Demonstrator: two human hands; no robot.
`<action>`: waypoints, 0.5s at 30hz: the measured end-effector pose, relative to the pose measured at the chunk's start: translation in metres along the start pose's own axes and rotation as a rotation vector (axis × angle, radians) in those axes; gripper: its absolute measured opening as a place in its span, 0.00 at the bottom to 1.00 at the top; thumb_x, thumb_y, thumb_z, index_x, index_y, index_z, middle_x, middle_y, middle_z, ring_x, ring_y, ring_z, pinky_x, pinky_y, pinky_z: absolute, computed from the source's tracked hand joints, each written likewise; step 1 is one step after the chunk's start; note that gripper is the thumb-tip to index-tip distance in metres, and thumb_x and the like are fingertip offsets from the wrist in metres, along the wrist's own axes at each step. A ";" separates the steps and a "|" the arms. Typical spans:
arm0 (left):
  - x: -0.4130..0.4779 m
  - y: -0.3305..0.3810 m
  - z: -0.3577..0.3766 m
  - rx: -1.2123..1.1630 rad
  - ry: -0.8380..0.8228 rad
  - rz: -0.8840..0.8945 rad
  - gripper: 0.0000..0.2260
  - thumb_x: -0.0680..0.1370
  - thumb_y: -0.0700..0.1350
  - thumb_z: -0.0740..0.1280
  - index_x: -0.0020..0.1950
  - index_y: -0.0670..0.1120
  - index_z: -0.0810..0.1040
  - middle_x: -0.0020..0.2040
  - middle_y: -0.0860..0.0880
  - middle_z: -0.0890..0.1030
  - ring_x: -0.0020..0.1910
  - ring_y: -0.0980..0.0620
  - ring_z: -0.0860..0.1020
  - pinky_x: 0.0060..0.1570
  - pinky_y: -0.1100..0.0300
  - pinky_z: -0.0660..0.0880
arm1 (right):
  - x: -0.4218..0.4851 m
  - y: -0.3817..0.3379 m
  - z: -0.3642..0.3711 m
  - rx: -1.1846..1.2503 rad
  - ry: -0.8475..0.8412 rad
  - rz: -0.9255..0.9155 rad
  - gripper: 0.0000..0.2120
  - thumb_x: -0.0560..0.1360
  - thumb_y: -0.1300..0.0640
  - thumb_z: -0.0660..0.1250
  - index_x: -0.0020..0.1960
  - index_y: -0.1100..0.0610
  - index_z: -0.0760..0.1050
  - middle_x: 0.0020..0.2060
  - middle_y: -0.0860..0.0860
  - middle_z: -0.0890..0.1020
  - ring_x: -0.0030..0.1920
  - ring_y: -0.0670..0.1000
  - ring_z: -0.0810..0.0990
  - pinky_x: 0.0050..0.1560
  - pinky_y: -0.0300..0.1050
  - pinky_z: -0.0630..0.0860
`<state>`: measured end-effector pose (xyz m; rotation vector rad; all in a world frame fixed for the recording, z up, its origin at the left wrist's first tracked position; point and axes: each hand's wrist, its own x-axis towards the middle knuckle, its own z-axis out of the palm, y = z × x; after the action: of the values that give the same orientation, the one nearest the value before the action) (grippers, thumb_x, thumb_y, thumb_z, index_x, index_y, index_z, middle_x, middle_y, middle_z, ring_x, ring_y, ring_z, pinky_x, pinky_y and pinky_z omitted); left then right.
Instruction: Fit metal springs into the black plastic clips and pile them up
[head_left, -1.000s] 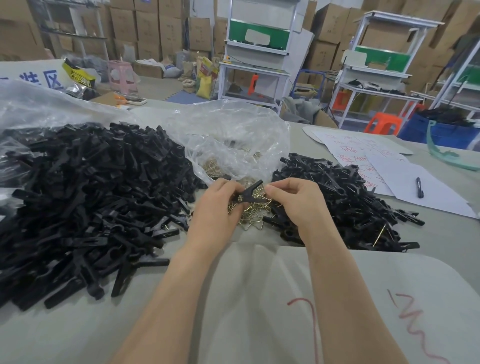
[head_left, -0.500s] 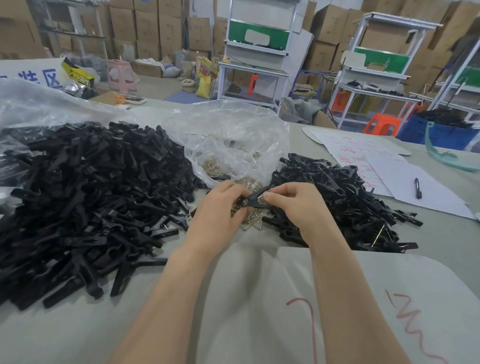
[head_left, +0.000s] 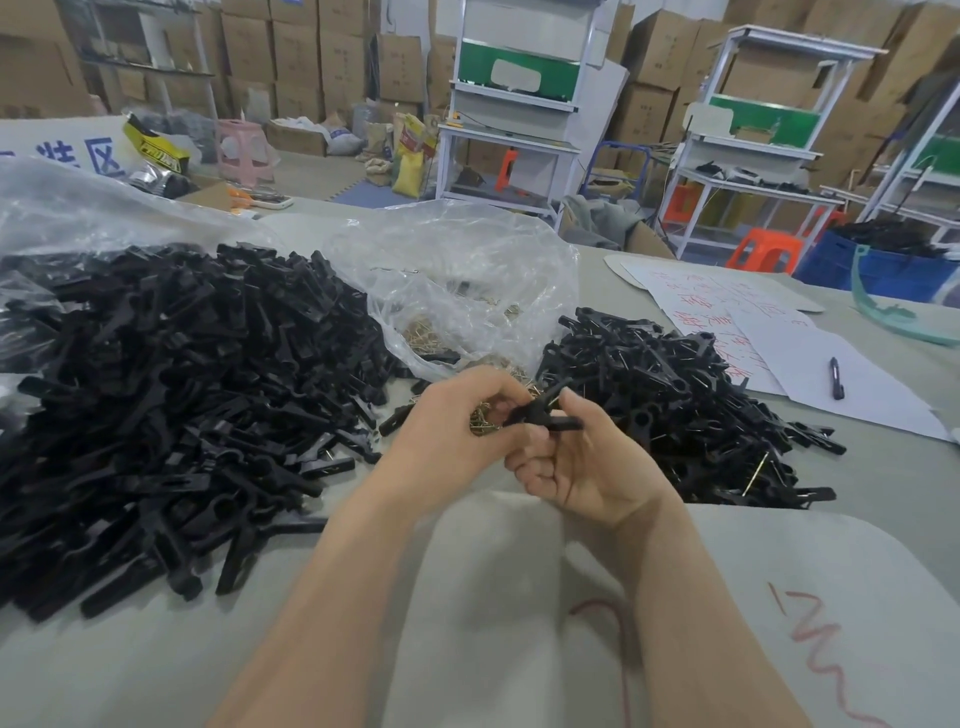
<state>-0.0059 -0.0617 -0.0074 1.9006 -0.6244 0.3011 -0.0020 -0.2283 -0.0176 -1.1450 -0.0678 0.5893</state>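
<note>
Over the springs (head_left: 481, 420), right hand (head_left: 587, 467) now palm-up, holding clip (head_left: 551, 422).

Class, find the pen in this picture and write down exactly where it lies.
In the head view the pen lies on a white paper sheet at the right side of the table, just right of the smaller pile of black clips.

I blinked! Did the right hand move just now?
Yes. The right hand has pulled back toward the person, away from the clear bag, and turned palm-up, holding the clip.
</note>
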 end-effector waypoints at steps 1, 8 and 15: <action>0.001 0.001 -0.001 0.023 -0.009 0.016 0.11 0.70 0.41 0.76 0.41 0.54 0.77 0.37 0.56 0.74 0.39 0.62 0.72 0.46 0.65 0.69 | 0.001 0.002 0.000 0.028 0.016 -0.016 0.25 0.66 0.42 0.62 0.43 0.64 0.82 0.29 0.55 0.82 0.26 0.47 0.80 0.29 0.37 0.78; -0.001 0.009 0.002 -0.044 -0.098 0.004 0.10 0.71 0.39 0.75 0.46 0.52 0.80 0.43 0.54 0.76 0.44 0.63 0.74 0.46 0.73 0.68 | 0.011 0.011 0.005 -0.001 -0.187 -0.036 0.33 0.52 0.34 0.79 0.46 0.59 0.84 0.31 0.53 0.82 0.31 0.48 0.81 0.34 0.38 0.79; -0.001 -0.003 -0.002 0.220 -0.111 0.072 0.13 0.70 0.46 0.76 0.38 0.40 0.75 0.38 0.49 0.76 0.42 0.51 0.72 0.49 0.58 0.69 | 0.005 0.003 0.000 -0.212 -0.037 0.037 0.20 0.68 0.42 0.63 0.48 0.58 0.74 0.23 0.48 0.70 0.22 0.44 0.64 0.23 0.34 0.64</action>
<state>-0.0048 -0.0592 -0.0089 2.1199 -0.7613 0.3228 0.0011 -0.2252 -0.0212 -1.3429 -0.1436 0.6470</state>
